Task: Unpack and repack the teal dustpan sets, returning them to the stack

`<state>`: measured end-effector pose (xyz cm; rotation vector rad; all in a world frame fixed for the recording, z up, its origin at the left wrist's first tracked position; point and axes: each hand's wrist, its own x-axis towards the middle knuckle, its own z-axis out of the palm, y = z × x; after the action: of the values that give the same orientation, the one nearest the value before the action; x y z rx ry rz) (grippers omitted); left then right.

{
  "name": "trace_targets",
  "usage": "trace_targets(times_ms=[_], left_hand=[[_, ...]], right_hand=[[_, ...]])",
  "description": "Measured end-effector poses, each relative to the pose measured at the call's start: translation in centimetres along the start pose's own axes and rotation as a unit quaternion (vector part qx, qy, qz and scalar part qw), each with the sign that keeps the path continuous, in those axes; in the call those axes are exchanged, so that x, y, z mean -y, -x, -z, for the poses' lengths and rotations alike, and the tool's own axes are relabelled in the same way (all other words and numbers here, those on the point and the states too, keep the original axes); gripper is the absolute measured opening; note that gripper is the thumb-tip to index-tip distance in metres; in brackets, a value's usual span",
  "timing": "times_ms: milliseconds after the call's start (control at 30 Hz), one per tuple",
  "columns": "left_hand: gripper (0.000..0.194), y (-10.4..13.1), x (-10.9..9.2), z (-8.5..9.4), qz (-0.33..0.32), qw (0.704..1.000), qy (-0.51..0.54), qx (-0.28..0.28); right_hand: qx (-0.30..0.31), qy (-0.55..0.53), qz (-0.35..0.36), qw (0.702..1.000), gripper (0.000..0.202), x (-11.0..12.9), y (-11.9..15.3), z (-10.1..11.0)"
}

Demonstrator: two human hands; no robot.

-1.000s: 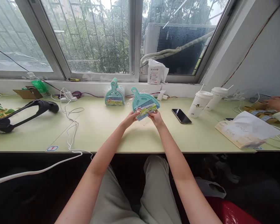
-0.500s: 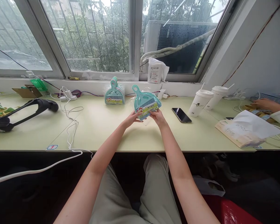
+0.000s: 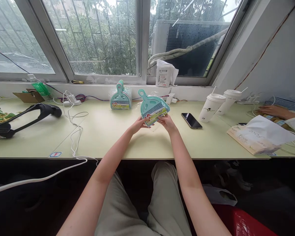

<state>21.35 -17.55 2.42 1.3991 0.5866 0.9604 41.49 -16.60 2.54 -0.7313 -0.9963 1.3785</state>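
a stack of teal dustpan sets (image 3: pixel 121 98) stands by the window sill on the bench (image 3: pixel 105 131). the left hand (image 3: pixel 138 124) pinches the lower left edge of a wrapped teal dustpan set (image 3: pixel 152 108), lifted just above the bench; the right hand (image 3: pixel 167 122) pinches its lower right edge. a phone (image 3: pixel 191 120) and two paper cups (image 3: pixel 218 104) lie further right.

Soft overcast daylight from the window (image 3: pixel 93 39), bright even desk (image 3: pixel 108 137) with faint shadows, dark murk beneath it, wide-angle bowing at the edges (frame lines curve), centre sharp, no glare
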Motion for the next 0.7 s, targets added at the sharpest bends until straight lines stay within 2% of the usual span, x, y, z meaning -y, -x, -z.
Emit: trace_targets(times_ms=[200, 367, 467, 533, 633, 700], left_hand=[[0.053, -0.2, 0.3, 0.2, 0.000, 1.000, 0.005, -0.024], [0.053, -0.4, 0.3, 0.6, 0.009, 0.999, -0.004, -0.046], [0.049, -0.5, 0.2, 1.3, 0.018, 0.997, 0.006, -0.073], [0.045, -0.6, 0.1, 1.9, 0.023, 0.994, 0.028, -0.099], [0.040, -0.6, -0.3, 3.0, 0.037, 0.981, 0.082, -0.170], [0.036, -0.4, -0.5, 3.6, 0.058, 0.969, 0.111, -0.213]], right_hand=[[-0.021, -0.012, 0.011, 1.000, 0.033, -0.7, -0.4, -0.3], [-0.060, 0.013, -0.003, 0.998, 0.024, -0.9, -0.8, -0.3], [-0.099, 0.059, -0.017, 0.993, 0.016, -0.9, -0.9, 0.1], [-0.150, 0.117, -0.007, 0.982, 0.017, -0.9, -0.8, 0.4], [-0.229, 0.234, 0.098, 0.940, 0.010, -0.8, -0.5, 0.7], [-0.216, 0.318, 0.203, 0.900, 0.025, -0.8, -0.2, 0.6]])
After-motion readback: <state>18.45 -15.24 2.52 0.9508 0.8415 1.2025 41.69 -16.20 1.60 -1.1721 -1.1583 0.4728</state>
